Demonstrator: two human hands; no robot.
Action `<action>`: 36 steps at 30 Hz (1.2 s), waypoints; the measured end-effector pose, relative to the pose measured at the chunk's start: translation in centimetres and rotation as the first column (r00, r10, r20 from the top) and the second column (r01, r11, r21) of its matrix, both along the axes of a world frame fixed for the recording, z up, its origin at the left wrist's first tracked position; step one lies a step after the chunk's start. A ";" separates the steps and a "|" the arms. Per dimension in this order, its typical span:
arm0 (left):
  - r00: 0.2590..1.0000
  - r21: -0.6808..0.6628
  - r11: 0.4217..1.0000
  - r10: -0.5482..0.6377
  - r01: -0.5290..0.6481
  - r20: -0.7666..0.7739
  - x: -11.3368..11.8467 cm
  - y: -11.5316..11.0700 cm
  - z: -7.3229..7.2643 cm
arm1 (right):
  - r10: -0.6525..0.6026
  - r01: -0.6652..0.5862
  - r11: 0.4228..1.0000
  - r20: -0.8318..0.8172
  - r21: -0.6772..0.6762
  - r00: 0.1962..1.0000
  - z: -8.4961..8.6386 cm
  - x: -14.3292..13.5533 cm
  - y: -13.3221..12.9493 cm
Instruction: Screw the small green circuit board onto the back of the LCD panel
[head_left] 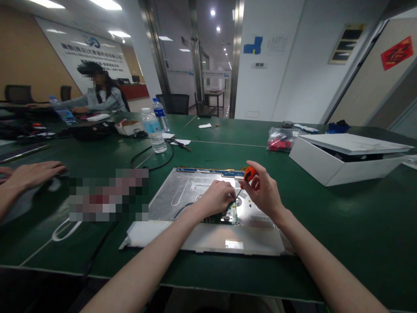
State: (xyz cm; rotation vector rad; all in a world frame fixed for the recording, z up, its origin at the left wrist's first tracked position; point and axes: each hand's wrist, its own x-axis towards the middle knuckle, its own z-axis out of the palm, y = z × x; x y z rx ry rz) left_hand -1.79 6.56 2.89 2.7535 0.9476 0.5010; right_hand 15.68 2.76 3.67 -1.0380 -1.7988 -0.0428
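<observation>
My right hand point(265, 191) grips a small screwdriver point(250, 174) by its orange and black handle. The shaft slants down to the left, and its tip meets the edge of a green circuit board point(233, 216). Beside that tip, my left hand point(217, 198) is closed in a pinch; whatever its fingers hold is hidden. The circuit board lies on the silvery metal back of a flat display panel point(169, 191), partly under my left hand. Along the panel's far edge runs a blue strip board point(208, 172). A white sheet-like flap point(150, 234) spans its near edge.
Right of the panel stands a white box point(329, 169) with its lid ajar, beside a plastic bag point(280, 140) with red contents. Water bottles point(154, 132) and a black cable point(153, 167) lie to the left. A co-worker's hand point(35, 176) rests at far left; another person sits behind.
</observation>
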 end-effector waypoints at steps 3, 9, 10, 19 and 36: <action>1.000 -0.007 1.000 -0.017 0.017 0.014 -0.1 0.2 -0.3 | -0.005 0.005 0.999 0.009 -0.044 1.000 0.3 0.0 -0.2; 1.000 0.032 0.999 0.002 -0.002 -0.003 -0.2 0.1 -0.3 | 0.051 -0.052 0.996 -0.008 -0.067 0.999 0.4 -0.2 -0.2; 1.000 0.033 0.999 0.002 -0.002 -0.005 -0.2 0.0 -0.2 | 0.046 -0.046 0.998 -0.005 -0.045 0.999 0.4 -0.2 -0.1; 1.000 0.042 0.999 0.006 -0.006 -0.010 -0.2 -0.1 -0.3 | 0.033 -0.033 0.999 0.049 0.002 0.998 0.5 0.0 -0.1; 1.000 0.034 0.999 -0.002 0.003 -0.005 -0.1 -0.2 0.0 | 0.029 -0.027 0.998 0.040 -0.057 0.999 0.5 -0.6 -0.3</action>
